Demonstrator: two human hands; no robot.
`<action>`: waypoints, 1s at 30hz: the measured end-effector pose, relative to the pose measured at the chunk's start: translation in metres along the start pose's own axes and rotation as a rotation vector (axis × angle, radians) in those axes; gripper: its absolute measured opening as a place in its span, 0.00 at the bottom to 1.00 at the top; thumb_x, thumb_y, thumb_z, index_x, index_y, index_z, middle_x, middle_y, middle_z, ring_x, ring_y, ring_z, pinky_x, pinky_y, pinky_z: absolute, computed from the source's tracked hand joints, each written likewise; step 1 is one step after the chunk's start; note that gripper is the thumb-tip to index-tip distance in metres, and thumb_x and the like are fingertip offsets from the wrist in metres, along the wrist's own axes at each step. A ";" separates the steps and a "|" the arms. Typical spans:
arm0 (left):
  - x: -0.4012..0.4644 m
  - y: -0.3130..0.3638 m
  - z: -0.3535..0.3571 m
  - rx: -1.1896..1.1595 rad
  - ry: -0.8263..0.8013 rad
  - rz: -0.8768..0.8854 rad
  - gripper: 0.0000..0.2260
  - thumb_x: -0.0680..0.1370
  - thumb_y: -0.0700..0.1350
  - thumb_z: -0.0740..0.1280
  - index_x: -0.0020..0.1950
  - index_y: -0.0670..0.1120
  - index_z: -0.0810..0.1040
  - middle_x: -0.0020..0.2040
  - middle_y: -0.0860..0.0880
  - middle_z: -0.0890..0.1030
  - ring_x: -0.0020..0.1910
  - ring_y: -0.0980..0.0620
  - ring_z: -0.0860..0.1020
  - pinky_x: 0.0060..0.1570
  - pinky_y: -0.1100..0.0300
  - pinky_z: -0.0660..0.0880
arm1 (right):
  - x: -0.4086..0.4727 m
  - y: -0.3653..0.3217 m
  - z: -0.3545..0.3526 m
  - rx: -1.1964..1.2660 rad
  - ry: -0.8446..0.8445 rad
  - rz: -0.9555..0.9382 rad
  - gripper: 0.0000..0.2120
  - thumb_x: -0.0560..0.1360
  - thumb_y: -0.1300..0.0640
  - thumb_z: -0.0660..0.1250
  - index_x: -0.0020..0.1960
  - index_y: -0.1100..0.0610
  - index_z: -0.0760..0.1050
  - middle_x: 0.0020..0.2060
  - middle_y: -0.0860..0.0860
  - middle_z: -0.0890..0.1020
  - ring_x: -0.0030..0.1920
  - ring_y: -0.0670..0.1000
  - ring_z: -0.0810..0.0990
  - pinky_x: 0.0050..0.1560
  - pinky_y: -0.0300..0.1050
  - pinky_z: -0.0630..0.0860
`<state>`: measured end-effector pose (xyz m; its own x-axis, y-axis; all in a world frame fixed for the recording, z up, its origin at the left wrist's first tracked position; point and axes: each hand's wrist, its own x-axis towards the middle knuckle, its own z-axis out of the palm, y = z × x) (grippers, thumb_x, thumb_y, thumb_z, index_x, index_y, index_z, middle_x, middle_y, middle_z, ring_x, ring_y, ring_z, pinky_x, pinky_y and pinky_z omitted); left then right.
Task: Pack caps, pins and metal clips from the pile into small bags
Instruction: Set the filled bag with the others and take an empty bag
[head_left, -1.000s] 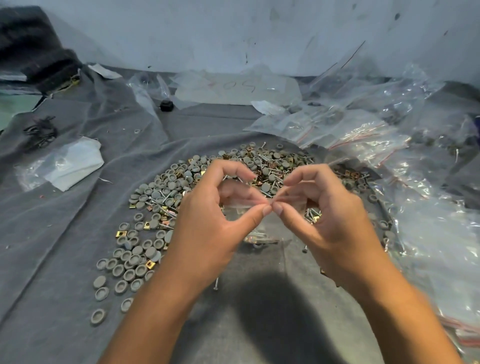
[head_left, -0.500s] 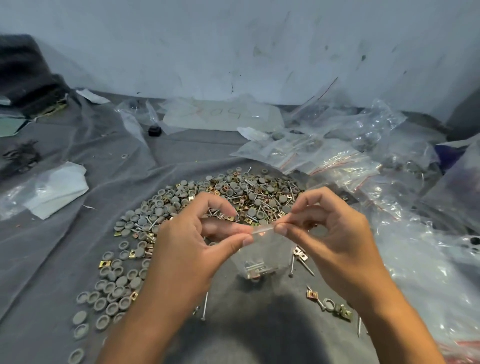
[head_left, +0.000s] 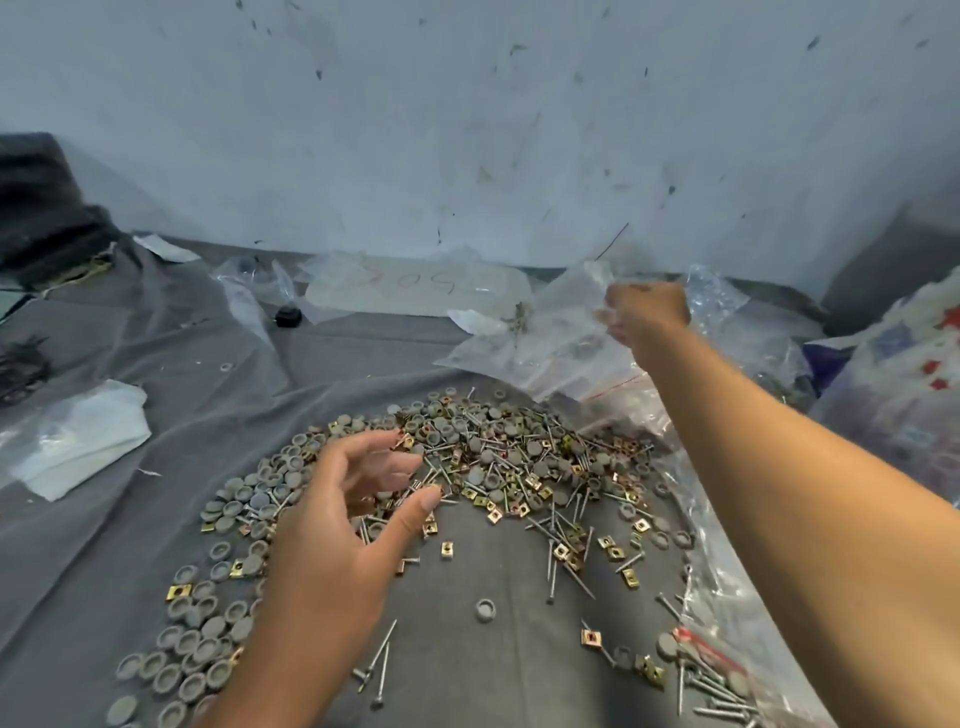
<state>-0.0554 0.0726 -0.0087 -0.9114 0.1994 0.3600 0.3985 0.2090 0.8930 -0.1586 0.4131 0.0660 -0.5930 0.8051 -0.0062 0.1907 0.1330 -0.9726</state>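
Over the pile (head_left: 467, 467), left hand (head_left: 337, 525) hovers, fingers loosely spread; right hand (head_left: 647, 312) grips a clear bag (head_left: 561, 322).

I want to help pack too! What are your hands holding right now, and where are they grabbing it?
The left hand holds nothing; it hovers open over the pile of grey caps, pins and brass clips. The right hand pinches a small clear plastic bag by its edge.

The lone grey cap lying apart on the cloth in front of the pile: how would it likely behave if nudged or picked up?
The grey cap looks small and hollow, so probably light. It lies flat with its open side up on the soft grey cloth, so a nudge would likely slide it rather than roll it. Its low rim suggests pinching by the edge.
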 end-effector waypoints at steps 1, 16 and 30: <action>0.000 0.000 -0.002 -0.003 0.000 -0.006 0.18 0.71 0.63 0.73 0.58 0.66 0.73 0.53 0.63 0.83 0.54 0.61 0.82 0.57 0.44 0.77 | 0.007 0.014 -0.005 -0.128 -0.017 0.062 0.02 0.75 0.60 0.69 0.45 0.56 0.75 0.47 0.55 0.81 0.49 0.56 0.85 0.48 0.49 0.81; -0.003 0.006 -0.004 -0.041 -0.018 -0.051 0.14 0.76 0.60 0.70 0.59 0.61 0.74 0.54 0.64 0.83 0.56 0.63 0.80 0.58 0.51 0.76 | -0.146 0.152 -0.198 -1.100 -0.204 -0.150 0.26 0.76 0.42 0.70 0.69 0.52 0.74 0.67 0.52 0.78 0.66 0.54 0.76 0.64 0.50 0.71; -0.004 0.003 0.012 -0.008 -0.100 -0.057 0.16 0.73 0.58 0.68 0.59 0.59 0.74 0.52 0.65 0.83 0.52 0.66 0.81 0.49 0.64 0.73 | -0.137 0.163 -0.209 -0.805 0.034 -0.289 0.10 0.80 0.55 0.68 0.58 0.55 0.84 0.55 0.52 0.86 0.56 0.55 0.83 0.57 0.52 0.76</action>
<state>-0.0490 0.0840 -0.0108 -0.9176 0.2816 0.2806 0.3453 0.2150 0.9135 0.1171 0.4447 -0.0429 -0.6825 0.6916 0.2363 0.5410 0.6954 -0.4730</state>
